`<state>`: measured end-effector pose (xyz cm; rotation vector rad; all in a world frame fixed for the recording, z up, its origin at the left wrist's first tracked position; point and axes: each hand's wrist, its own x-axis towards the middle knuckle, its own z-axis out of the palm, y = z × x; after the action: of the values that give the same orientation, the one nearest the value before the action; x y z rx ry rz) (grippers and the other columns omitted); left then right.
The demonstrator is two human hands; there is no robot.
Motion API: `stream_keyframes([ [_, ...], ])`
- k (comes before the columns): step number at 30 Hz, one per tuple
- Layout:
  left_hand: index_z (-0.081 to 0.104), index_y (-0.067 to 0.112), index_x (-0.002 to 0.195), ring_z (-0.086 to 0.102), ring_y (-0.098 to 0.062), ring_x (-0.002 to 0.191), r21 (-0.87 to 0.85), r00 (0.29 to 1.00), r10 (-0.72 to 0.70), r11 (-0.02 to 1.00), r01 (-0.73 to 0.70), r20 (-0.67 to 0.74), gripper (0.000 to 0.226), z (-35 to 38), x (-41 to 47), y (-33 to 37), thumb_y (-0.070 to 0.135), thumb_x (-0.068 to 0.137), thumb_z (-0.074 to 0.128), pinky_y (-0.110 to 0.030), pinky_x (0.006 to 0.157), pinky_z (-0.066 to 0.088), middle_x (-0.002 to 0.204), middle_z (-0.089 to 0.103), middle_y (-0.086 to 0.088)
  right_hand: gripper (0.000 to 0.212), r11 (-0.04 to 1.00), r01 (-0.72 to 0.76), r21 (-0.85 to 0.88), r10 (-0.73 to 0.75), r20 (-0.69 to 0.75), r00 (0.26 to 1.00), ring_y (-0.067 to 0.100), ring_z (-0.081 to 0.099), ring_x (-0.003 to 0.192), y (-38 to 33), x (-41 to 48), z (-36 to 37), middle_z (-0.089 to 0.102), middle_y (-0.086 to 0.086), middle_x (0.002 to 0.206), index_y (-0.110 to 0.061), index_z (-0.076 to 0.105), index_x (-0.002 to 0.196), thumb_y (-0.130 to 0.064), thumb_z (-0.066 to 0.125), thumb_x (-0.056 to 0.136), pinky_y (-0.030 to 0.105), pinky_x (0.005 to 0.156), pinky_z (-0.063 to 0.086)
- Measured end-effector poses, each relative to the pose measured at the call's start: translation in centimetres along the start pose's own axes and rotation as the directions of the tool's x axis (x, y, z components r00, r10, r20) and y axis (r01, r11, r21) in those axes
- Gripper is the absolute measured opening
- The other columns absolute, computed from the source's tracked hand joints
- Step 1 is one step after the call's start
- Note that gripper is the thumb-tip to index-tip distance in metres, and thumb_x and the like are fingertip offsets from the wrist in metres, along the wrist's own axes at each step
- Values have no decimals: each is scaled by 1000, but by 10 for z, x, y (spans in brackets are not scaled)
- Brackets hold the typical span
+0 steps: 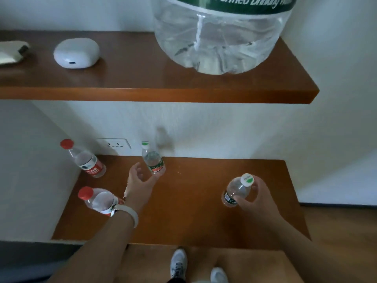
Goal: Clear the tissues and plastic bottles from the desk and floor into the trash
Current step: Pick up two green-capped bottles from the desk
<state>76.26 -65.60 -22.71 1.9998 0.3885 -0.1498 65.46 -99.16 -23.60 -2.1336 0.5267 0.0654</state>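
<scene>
**Collecting bottles off the desk point(193, 221)**

Right of centre, the right hand point(257, 197) grips a green-capped bottle point(236, 190). The left hand point(140, 180), open-fingered and empty, hovers just beside the middle bottle point(153, 162) standing mid-frame; closing round its body looks the next need.

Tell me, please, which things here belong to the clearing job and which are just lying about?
Job: far red-capped bottle; near red-capped bottle; green-capped bottle by left hand; held bottle in right hand.
Lying about: white case; water jug; wall socket.
</scene>
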Motion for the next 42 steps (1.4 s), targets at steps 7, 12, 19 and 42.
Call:
stream_keyframes([
  [7, 32, 19, 148, 49, -14, 114, -58, 996, 77, 996, -74, 47, 87, 3, 53, 4, 25, 77, 82, -21, 86, 42, 130, 42, 2, 69, 997, -75, -35, 73, -58, 996, 14, 56, 104, -10, 1, 23, 51, -7, 112, -31, 36, 122, -23, 83, 72, 23, 78, 48],
  [12, 41, 16, 140, 55, -15, 109, -80, 984, 145, 987, -138, 100, 73, 10, 73, 3, 26, 79, 81, -23, 87, 50, 123, 49, 2, 70, 989, -148, -3, 146, -136, 980, 12, 56, 100, -14, -3, 34, 54, -4, 116, -26, 37, 124, -25, 84, 72, 23, 77, 49],
  [19, 52, 23, 119, 64, -14, 92, -48, 957, 250, 968, -246, 146, 49, 18, 78, 4, 30, 79, 80, -21, 68, 56, 105, 61, 7, 69, 985, -144, 97, 162, -204, 965, 9, 56, 107, -21, -13, 38, 54, -9, 119, -30, 39, 128, -31, 82, 74, 19, 77, 49],
  [42, 52, 43, 114, 65, -12, 102, -38, 666, 379, 884, -467, 643, 52, 191, -90, 97, 43, 72, 82, -35, 84, 59, 116, 62, 9, 60, 933, -87, 348, 235, -410, 881, 9, 57, 110, 63, -117, -99, 57, -15, 117, -32, 45, 124, -34, 80, 75, 24, 83, 56],
])
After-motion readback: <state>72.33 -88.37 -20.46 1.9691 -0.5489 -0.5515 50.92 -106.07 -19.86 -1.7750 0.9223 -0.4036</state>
